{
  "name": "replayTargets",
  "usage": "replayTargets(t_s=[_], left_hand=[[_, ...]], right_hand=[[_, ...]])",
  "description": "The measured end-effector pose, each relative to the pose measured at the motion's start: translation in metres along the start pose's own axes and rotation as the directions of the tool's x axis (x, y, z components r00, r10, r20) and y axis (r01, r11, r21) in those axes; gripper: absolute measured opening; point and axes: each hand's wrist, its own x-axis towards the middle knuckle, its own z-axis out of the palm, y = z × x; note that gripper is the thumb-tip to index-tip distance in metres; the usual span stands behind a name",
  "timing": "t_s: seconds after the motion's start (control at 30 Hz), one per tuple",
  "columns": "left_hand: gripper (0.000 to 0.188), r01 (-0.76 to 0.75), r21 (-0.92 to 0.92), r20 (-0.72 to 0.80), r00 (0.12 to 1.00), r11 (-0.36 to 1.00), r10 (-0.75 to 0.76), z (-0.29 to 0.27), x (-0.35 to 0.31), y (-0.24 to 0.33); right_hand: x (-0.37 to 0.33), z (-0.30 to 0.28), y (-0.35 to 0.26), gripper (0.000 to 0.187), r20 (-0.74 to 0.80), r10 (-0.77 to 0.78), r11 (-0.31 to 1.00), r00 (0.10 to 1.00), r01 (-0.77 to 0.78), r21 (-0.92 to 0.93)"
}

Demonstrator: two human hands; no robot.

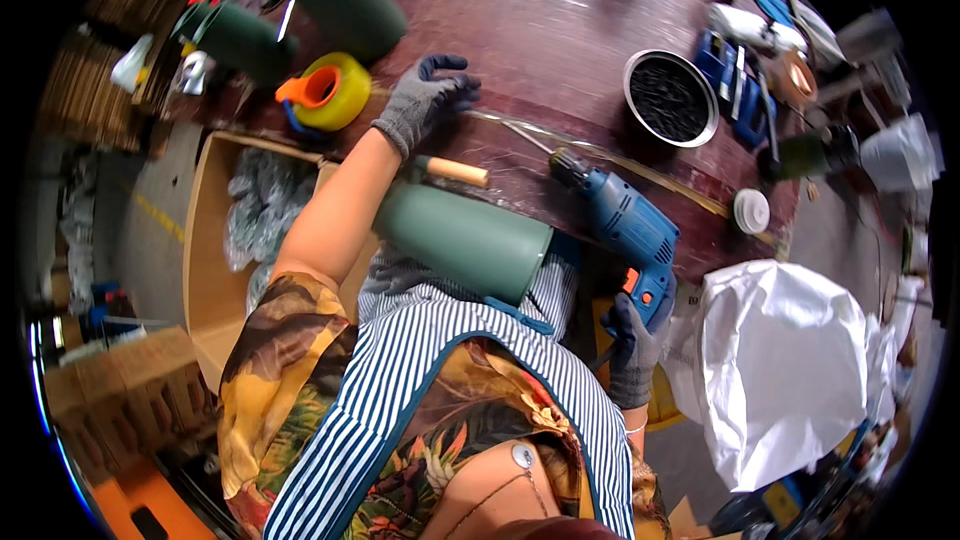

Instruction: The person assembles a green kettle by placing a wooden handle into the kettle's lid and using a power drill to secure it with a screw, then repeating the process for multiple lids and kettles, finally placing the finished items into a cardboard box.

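Right hand [630, 345]: fingers clenched around the drill [630, 218] by its handle [657, 290]. Left hand [428, 105]: fingers loosely bent above the tabletop [530, 30], apparently grasping nothing. Green tube [462, 240]: lies across the lap [395, 275]. Judged light, stiff, smooth enough to slip; brace its outer wall. Drill judged heavy toward the motor; handle hold suits.
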Motion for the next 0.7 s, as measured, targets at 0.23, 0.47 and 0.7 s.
replayTargets(t_s=[0.23, 0.47, 0.7], left_hand=[[0.040, 0.184, -0.183, 0.084, 0.982, 0.966, -0.171, -0.011, -0.007, -0.032], [0.031, 0.284, -0.209, 0.111, 0.958, 0.936, -0.265, 0.001, -0.001, -0.046], [0.028, 0.269, -0.252, 0.009, 0.961, 0.930, -0.276, 0.004, 0.001, -0.047]], right_hand=[[-0.003, 0.017, 0.006, 0.072, 0.120, -0.080, 0.994, 0.990, 0.088, -0.063], [0.000, 0.025, 0.010, 0.068, 0.020, -0.015, 0.998, 1.000, 0.014, 0.054], [0.005, 0.008, 0.034, 0.057, 0.033, -0.011, 1.000, 0.999, 0.012, -0.021]])
